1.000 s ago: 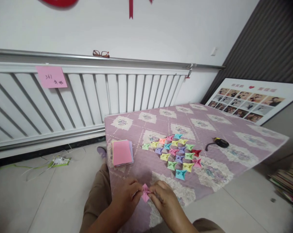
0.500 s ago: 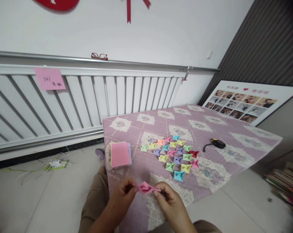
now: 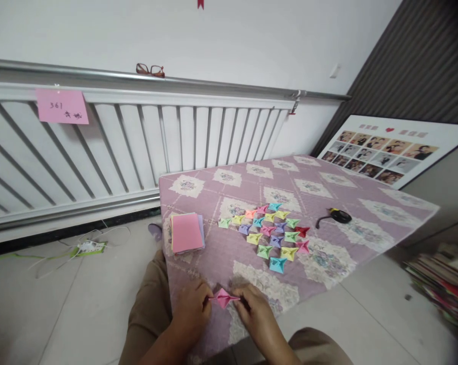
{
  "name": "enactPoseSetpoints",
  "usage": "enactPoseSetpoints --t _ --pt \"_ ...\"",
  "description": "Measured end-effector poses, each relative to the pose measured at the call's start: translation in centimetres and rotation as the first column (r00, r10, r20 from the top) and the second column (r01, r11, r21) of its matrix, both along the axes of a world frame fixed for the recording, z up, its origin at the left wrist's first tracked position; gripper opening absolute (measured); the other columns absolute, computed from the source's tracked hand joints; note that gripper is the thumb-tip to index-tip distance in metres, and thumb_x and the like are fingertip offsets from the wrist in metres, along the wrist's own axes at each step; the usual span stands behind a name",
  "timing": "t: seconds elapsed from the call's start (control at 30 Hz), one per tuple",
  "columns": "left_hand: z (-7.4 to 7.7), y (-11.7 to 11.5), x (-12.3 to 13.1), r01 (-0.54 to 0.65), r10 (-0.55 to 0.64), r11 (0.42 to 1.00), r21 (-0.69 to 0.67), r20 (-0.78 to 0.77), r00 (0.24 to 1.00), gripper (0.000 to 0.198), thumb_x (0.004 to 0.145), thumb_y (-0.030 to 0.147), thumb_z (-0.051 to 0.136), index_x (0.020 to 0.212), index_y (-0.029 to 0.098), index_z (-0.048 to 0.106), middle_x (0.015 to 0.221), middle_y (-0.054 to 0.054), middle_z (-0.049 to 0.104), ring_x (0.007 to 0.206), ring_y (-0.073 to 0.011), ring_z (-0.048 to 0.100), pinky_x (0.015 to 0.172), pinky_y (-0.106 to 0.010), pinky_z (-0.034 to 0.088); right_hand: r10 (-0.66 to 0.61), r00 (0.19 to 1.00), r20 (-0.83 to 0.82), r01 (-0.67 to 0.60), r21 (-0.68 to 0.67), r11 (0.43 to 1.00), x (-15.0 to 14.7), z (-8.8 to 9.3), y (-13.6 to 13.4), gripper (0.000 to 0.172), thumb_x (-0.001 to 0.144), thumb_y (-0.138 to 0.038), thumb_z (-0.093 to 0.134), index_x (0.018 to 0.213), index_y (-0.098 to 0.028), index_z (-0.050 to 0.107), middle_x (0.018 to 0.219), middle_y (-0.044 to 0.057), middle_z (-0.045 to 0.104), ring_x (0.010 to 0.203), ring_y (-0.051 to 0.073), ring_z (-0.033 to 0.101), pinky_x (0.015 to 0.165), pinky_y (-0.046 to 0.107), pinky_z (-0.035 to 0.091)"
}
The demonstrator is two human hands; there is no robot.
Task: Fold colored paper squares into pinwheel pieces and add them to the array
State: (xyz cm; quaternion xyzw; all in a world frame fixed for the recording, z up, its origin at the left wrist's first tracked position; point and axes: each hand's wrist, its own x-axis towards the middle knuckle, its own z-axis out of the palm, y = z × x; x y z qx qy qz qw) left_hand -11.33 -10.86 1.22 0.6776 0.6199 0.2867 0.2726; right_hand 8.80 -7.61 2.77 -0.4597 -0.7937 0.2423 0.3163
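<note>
Between my two hands is a pink folded paper boat [image 3: 223, 298], its middle standing up in a point. My left hand [image 3: 193, 307] pinches its left tip, and my right hand [image 3: 256, 307] pinches the right tip. Just beyond, to the right, stand several small folded paper boats, among them a blue one [image 3: 277, 264], a yellow one [image 3: 289, 253] and a dark red one [image 3: 302, 231], set in slanting rows. A stack of coloured paper sheets [image 3: 187, 233], pink on top, lies beyond my left hand.
A purple patterned cloth covers the table [image 3: 214, 203]. A black coiled item [image 3: 340, 216] lies at right. A white radiator [image 3: 145, 147] lines the wall, with glasses [image 3: 150, 70] on the pipe above. A photo board [image 3: 381, 152] leans at the far right; a power strip [image 3: 90, 247] lies on the floor.
Both hands have moved slightly closer together, and the pink paper's middle now stands up more sharply. The camera view has tilted down a little.
</note>
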Motion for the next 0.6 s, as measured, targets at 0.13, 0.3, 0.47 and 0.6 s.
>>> enactPoseSetpoints --t 0.13,0.3,0.47,0.6 --pt "0.1 -0.2 0.2 -0.001 0.000 1.000 -0.009 -0.126 0.992 0.020 0.076 0.007 0.048 0.083 0.021 0.062 0.094 -0.004 0.061 0.093 -0.0206 0.054 0.083 -0.033 0.037 0.006 1.000 0.003 -0.006 0.021 1.000 0.1 1.0 -0.3 0.021 0.079 -0.021 0.057 0.099 -0.025 0.064 0.102 0.008 0.065 0.098 0.024 0.061 0.085 0.037 0.049" --pt "0.2 -0.1 0.1 0.003 -0.009 0.999 -0.036 -0.168 0.986 0.019 0.078 0.009 0.048 0.084 0.020 0.062 0.093 -0.004 0.061 0.092 -0.0208 0.054 0.082 -0.033 0.038 0.028 0.994 0.105 -0.034 0.049 0.998 -1.7 2.6 0.0 0.013 0.079 -0.016 0.055 0.081 -0.024 0.066 0.110 0.009 0.063 0.110 0.026 0.056 0.091 0.040 0.046" --pt "0.2 0.3 -0.2 0.010 -0.024 0.997 -0.082 -0.176 0.984 0.016 0.080 0.010 0.048 0.082 0.020 0.061 0.091 -0.004 0.060 0.089 -0.0204 0.054 0.079 -0.032 0.038 0.017 0.948 0.319 -0.023 0.016 1.000 -3.9 2.1 0.4 0.019 0.074 -0.007 0.059 0.077 -0.024 0.067 0.120 0.008 0.061 0.119 0.030 0.050 0.097 0.045 0.041" --pt "0.7 0.4 -0.3 0.028 -0.049 0.992 -0.121 -0.171 0.984 0.017 0.078 0.010 0.048 0.083 0.020 0.061 0.094 -0.005 0.060 0.091 -0.0206 0.054 0.079 -0.032 0.038 0.009 0.899 0.438 -0.002 -0.016 1.000 -4.6 2.0 0.3 0.016 0.080 -0.012 0.058 0.076 -0.023 0.069 0.128 0.009 0.060 0.127 0.033 0.044 0.095 0.046 0.041"
